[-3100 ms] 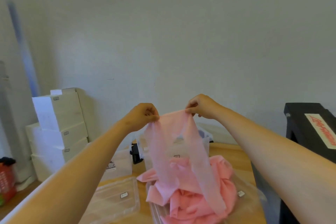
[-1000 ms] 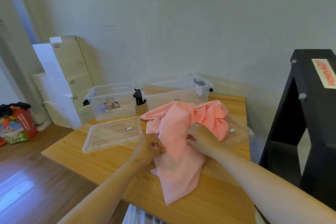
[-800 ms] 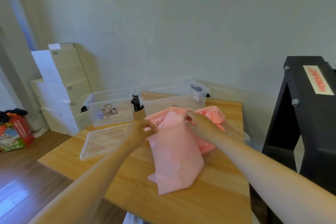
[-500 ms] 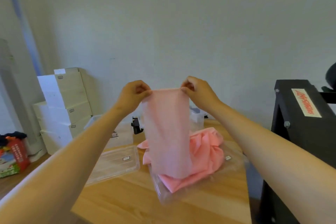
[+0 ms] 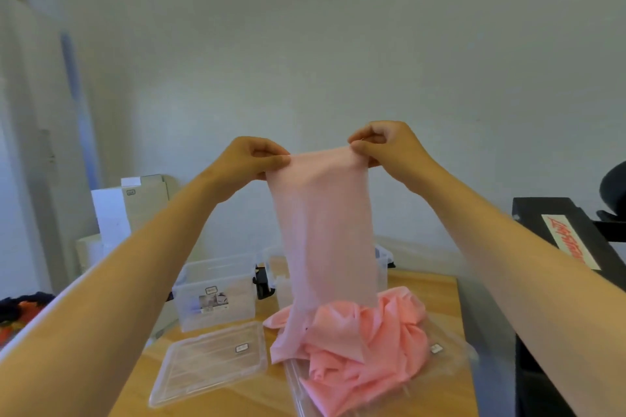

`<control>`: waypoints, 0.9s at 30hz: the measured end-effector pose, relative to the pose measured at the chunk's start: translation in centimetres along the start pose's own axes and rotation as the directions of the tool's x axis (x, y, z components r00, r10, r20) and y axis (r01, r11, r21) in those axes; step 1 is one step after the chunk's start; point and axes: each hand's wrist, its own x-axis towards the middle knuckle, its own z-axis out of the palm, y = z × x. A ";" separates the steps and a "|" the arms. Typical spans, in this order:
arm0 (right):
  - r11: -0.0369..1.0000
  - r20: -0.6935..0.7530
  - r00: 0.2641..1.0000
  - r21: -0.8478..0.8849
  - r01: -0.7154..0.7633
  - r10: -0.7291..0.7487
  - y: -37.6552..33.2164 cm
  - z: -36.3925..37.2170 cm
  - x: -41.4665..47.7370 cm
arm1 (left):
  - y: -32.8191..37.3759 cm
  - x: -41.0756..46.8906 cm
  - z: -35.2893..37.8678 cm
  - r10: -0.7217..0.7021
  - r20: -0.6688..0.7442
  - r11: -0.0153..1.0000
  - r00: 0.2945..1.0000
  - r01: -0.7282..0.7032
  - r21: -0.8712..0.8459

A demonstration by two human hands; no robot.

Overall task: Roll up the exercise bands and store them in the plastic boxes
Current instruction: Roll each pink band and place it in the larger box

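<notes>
A pale wall fills most of the view above a wooden table, whose near edge is cut off at the bottom. The left hand and right hand are raised in front of the wall. Each pinches a top corner of a pink band between thumb and curled fingers. The band hangs as a flat strip with its long axis vertical and its top edge stretched between the hands. Its lower part runs into a crumpled pile of pink bands, where its end cannot be traced. The pile lies on a clear lid and covers most of it. The hanging band hides most of the larger clear box behind it. A smaller clear box stands to the left of that one, with another lid lying flat in front. A black stand is cut off at the right edge.
</notes>
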 end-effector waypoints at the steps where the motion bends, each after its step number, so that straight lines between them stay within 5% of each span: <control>1: 1.000 0.016 1.000 0.001 -0.012 0.012 0.1 0.1 -0.3 | -0.2 -0.2 0.1 -0.010 0.017 1.000 1.000 0.010 0.009; 5: 0.989 0.052 0.995 0.112 -0.095 0.090 0.4 0.1 -1.0 | -0.7 -1.0 -0.2 -0.059 0.078 0.990 0.995 0.069 -0.126; 10: 0.809 0.406 0.902 0.474 -0.347 0.149 -0.6 -0.7 -2.1 | -0.6 -2.2 -1.5 -0.016 0.227 0.917 0.974 0.105 -0.384; 27: 0.799 0.435 0.884 0.463 -0.384 0.172 2.2 0.8 -1.6 | -3.1 -2.0 -0.7 -0.103 0.195 0.878 0.975 0.182 -0.443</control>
